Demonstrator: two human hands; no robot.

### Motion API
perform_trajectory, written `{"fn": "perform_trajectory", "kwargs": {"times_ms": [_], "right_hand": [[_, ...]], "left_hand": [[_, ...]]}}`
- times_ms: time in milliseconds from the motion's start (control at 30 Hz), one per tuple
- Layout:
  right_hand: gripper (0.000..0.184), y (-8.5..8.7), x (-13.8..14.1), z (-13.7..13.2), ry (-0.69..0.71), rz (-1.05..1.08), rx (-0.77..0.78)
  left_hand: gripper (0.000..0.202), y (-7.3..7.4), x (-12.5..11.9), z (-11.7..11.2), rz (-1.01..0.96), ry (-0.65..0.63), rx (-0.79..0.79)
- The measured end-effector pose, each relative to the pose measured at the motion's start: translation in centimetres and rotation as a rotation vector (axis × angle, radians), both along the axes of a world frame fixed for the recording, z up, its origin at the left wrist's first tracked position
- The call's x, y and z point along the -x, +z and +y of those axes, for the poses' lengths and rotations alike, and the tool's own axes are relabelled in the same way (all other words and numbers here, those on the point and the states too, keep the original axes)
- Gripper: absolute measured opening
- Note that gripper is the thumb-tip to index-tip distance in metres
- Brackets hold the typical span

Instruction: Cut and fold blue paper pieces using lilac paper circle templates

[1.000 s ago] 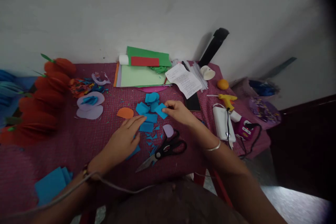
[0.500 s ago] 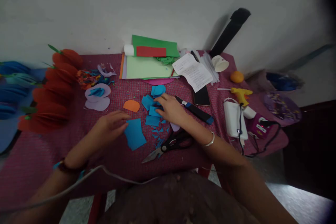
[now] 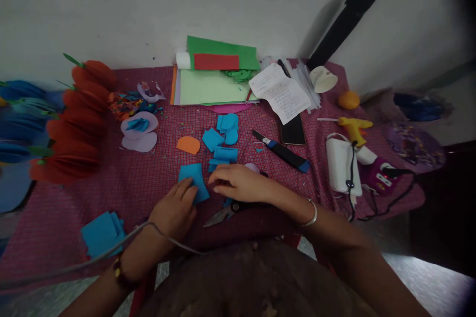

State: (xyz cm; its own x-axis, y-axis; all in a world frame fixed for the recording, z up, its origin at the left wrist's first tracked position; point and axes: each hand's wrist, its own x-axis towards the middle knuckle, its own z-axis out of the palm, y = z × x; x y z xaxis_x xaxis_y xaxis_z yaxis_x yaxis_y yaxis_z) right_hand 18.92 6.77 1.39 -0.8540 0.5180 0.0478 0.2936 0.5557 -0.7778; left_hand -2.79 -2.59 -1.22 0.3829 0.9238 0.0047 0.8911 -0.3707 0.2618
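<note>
The left hand [image 3: 174, 210], its forearm slanting in from seven o'clock, is resting loosely spread fingers on a bright-blue, roughly rectangular paper sheet [image 3: 199, 176] lying toward its one o'clock. At the sheet's three o'clock, the right hand [image 3: 243, 183] is bending leftward, thumb and forefinger parting, seemingly around nothing in this dim view. Black-handled metal scissors [image 3: 235, 206] are lying toward its seven o'clock, partly covered.

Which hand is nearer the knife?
Right. The right hand is lower-left of the knife in view; the left hand is farther left, at a blue sheet.
</note>
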Motion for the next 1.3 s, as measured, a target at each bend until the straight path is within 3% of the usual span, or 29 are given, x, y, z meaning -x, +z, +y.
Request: {"fn": "perform_trajectory", "kwargs": {"times_ms": [200,300,400,467,533,600,667,833,1033,1167,1300], "right_hand": [[0.012,-1.1,0.3,-0.2,0.039,-0.026,0.028],[0.01,-1.5,0.6,-0.4,-0.052,0.042,0.093],[0.017,-1.7,0.9,-0.7,-0.27,0.203,0.414],[0.032,-1.6,1.1,-0.8,-0.318,0.374,0.727],[0.041,-1.3,1.1,-0.8,-0.351,0.515,0.895],[0.04,-1.2,1.0,-0.8,-0.392,0.57,0.908],[0.034,-1.3,0.8,-0.7,-0.418,0.572,0.873],[0.031,-1.8,0.7,-0.2,-0.444,0.573,0.897],[0.038,-1.3,0.6,0.1,-0.311,0.572,0.895],[0.046,-1.2,0.5,0.0,-0.278,0.55,0.859],[0.04,-1.2,0.4,0.0,-0.257,0.513,0.817]], "left_hand": [[0.012,0.4,2.4,1.4,-0.301,0.053,0.116],[0.014,2.0,3.0,2.0,-0.427,0.117,0.045],[0.012,4.5,2.7,2.1,-0.399,0.169,-0.334],[0.015,5.7,1.8,1.9,-0.288,0.002,-0.525],[0.023,6.1,0.3,1.8,-0.199,-0.179,-0.611],[0.025,5.9,-1.3,1.8,-0.108,-0.285,-0.645],[0.021,5.4,-2.8,2.2,-0.047,-0.31,-0.631],[0.013,5.1,-3.9,3.8,-0.281,-0.171,-0.457],[0.01,5.0,-2.9,5.9,-0.518,0.058,-0.356],[0.011,4.7,-3.1,6.2,-0.601,0.077,-0.308],[0.013,4.6,-3.3,6.1,-0.618,0.066,-0.27]]}}
